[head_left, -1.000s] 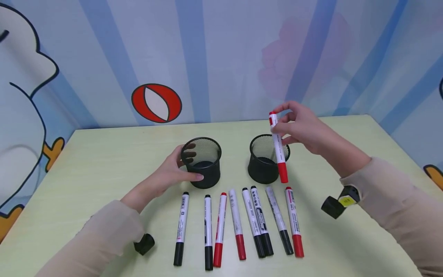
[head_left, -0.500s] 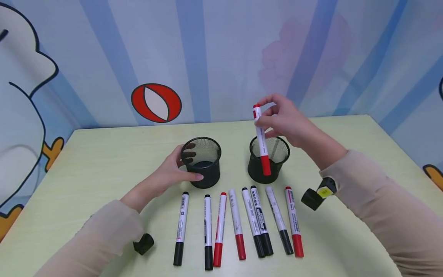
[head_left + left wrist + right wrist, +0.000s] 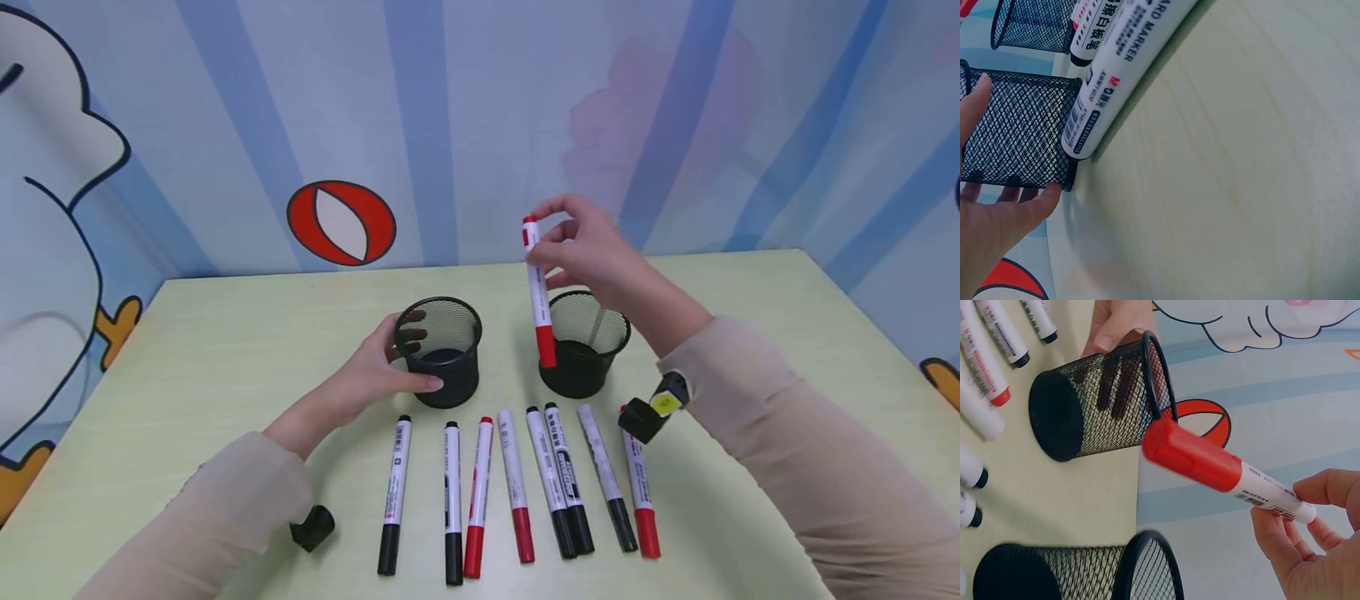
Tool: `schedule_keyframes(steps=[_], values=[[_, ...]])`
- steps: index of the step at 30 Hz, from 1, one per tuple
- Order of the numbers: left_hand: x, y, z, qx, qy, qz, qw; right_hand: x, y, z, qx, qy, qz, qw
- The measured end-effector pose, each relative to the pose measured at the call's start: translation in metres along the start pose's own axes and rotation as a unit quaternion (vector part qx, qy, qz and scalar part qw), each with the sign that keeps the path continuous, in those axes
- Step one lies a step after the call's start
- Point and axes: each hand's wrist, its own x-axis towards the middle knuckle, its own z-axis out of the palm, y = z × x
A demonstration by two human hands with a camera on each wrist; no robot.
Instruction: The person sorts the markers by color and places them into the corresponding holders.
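Observation:
My right hand [image 3: 588, 250] pinches a red-capped whiteboard marker [image 3: 538, 292] near its upper end, red cap [image 3: 1194, 456] pointing down. The marker hangs in front of the left side of the right black mesh pen cup [image 3: 581, 379]. My left hand [image 3: 363, 367] grips the left mesh pen cup [image 3: 450, 383], thumb at the front and fingers behind the mesh. That cup stands upright on the table, and no marker shows inside it. In the left wrist view the left hand [image 3: 997, 231] wraps the cup [image 3: 1019, 131] from the side.
Several markers with black or red caps lie in a row in front of the cups, among them a black-capped marker [image 3: 394, 496] at the left end and a red-capped marker [image 3: 643, 500] at the right. Behind the pale table [image 3: 262, 333] rises a printed blue backdrop [image 3: 495, 125].
My right hand has carried the red-capped marker leftward and slightly up, from the right side of the right cup to its left side. The left hand and its cup have stayed put.

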Motion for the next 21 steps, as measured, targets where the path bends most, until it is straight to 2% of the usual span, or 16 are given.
schedule_keyframes(steps=[11,21], values=[[-0.003,-0.003,-0.003,0.005,0.005,-0.004,1.0,0.015,-0.005,0.024,0.07,-0.001,-0.026,0.9972],[-0.002,-0.002,-0.001,0.011,-0.003,0.0,0.9999,0.023,-0.007,0.037,0.075,0.005,-0.038,0.9964]])
